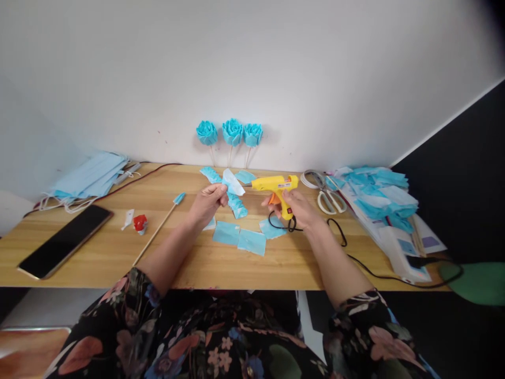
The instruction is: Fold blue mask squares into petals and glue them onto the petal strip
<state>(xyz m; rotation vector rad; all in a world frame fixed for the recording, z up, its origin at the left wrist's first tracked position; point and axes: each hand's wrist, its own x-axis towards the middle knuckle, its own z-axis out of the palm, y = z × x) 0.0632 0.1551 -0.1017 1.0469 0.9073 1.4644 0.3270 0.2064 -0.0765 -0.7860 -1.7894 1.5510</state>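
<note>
The left hand (212,201) pinches a white-and-blue fabric petal (233,182) above the tabletop (189,263) — its long axis slanting down toward the nozzle of the yellow glue gun (275,184), which the right hand (298,208) grips — with the left hand nearer the petal.

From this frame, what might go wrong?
The left hand pinches a small piece with the glue gun's nozzle close by; if the tip is hot, the fingers could get burned.

The yellow glue gun in the right hand trails a black cord across the table, which might snag a forearm.

Cut blue pieces lie below the gun, so dripping glue could spoil them.
</note>
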